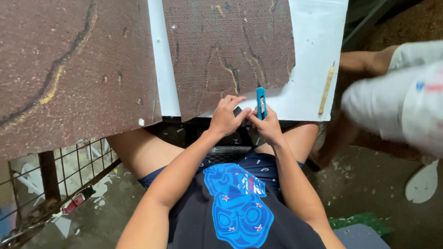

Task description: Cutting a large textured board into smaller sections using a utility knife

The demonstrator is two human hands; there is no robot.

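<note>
Two hands meet at the near edge of the bench, right over the person's lap. The right hand [268,123] is wrapped round a blue cutter [261,102], fingers closed on the lower half of its body, so the top half stands clear above the knuckles, pointing away from the person. The left hand [227,117] comes in from the other side, its fingertips [245,112] drawn together and pressed against the cutter's lower part, just where the right thumb sits. A small dark bit shows between the two hands; what it is I cannot tell.

By the look of it, this is a fiddling step on the cutter itself, not a cut: the tool is upright in the grip, off the work, and both hands are busy with its body. I would judge that the next move needs the left fingers out of the blade's line before the cutter meets anything.

Just beyond the hands lies a brown sheet [228,48], rough-topped with dark and yellow streaks, resting on a white board [314,50]. The cutter's tip overlaps the sheet's near edge in view; touching or hovering, I cannot say. A second brown sheet [69,69] lies to the left, a strip of white between them. A thin tan stick [326,90] rests on the white board to the right, well apart from the hands. Another person's leg [369,62] and pale shorts crowd in at far right.
</note>
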